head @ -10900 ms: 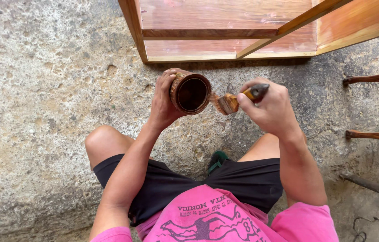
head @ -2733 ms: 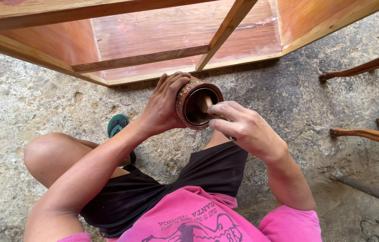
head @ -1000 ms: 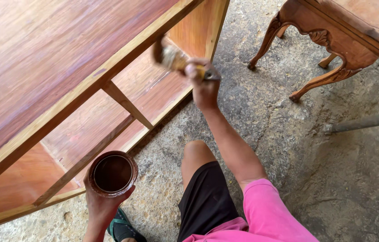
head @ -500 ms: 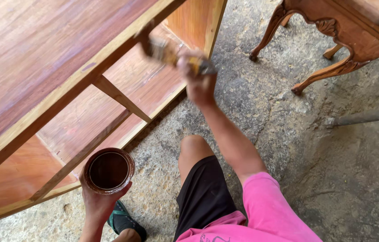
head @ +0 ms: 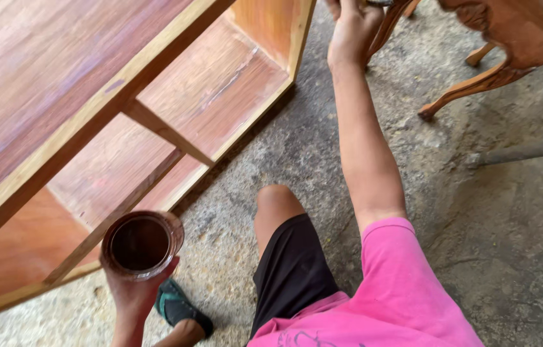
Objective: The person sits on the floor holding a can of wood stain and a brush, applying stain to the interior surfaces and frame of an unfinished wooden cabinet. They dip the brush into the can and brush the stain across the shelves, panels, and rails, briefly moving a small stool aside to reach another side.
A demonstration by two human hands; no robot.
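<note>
Rough grey concrete floor (head: 490, 231) underfoot — pitted, mottled, with a dark pipe (head: 528, 149) lying across it on the far side of the raised arm. Beside the person stands a reddish-brown wooden shelf unit (head: 91, 115), its top board streaked, pale framing along the edges, open compartments below. A carved wooden table leg (head: 477, 80) curves down on the other side of the raised arm. Left hand (head: 135, 292) cups a round can (head: 142, 244) from below, fingers wrapped around its wall; dark liquid inside; the can sits just in front of the shelf unit's lower rail. Right hand (head: 352, 26) is raised past the shelf unit's corner, cut off by the frame edge — grip cannot be told. A green sandal (head: 178, 308) rests below the can.
</note>
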